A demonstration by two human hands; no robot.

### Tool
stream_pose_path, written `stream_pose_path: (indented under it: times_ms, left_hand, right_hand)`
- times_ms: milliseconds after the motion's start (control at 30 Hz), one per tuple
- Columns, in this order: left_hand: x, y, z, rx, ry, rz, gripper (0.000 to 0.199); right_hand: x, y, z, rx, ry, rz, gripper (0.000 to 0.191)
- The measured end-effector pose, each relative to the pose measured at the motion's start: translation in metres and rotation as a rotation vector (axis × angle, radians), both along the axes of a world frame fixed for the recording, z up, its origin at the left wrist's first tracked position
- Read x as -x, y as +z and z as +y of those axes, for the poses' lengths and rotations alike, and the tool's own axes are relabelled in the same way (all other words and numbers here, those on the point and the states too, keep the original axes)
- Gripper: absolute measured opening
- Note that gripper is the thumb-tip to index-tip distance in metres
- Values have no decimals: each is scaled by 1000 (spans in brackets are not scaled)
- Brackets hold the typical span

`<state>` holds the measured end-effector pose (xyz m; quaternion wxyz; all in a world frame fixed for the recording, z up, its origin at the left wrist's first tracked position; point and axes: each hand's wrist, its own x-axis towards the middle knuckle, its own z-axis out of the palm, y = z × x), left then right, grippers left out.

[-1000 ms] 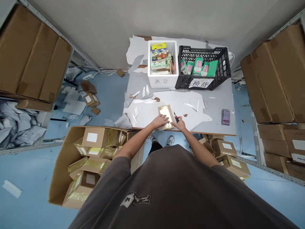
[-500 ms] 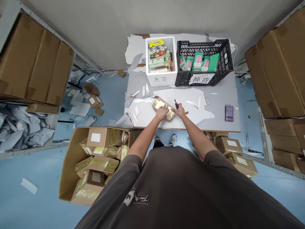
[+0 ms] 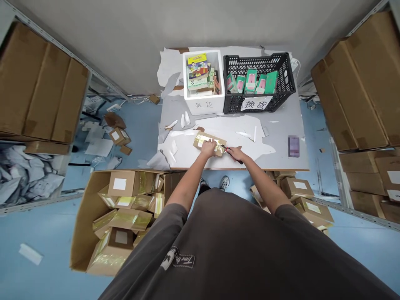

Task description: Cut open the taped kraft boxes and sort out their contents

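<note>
A small brown box (image 3: 200, 139) wrapped in shiny yellowish tape lies on white paper near the table's front edge. Over its middle is my left hand (image 3: 208, 148), fingers bent and gripping the top. My right hand (image 3: 236, 154) is closed around a red and black cutter (image 3: 229, 151), whose tip touches the right end of the box. The handle's dark end sticks out below my right hand.
Behind stand a white bin (image 3: 203, 105) of small packages and a black crate (image 3: 259, 96) with green boxes. A phone (image 3: 293, 146) lies at right. Paper scraps (image 3: 173, 152) lie left. A large open carton (image 3: 79, 233) holds several parcels.
The cutter has swung from pointing up and away to pointing left at the box. My right hand has turned and shifted off the box's end. The view has shifted slightly.
</note>
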<state>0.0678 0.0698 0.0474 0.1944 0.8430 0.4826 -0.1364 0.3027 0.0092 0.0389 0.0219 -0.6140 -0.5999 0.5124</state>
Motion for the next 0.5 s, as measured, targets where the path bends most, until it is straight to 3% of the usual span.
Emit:
stream_pose_path:
  times_ms: [100, 300, 500]
  left_hand:
    - [-1, 4, -1, 14, 18, 60, 110]
    - [-3, 18, -1, 62, 26, 96, 112]
    - [-1, 24, -3, 66, -11, 83, 101]
  right_hand:
    - [-5, 2, 4, 71, 25, 36, 43]
    - [-2, -5, -6, 235, -103, 276, 46]
    - [2, -11, -36, 211, -152, 343, 47]
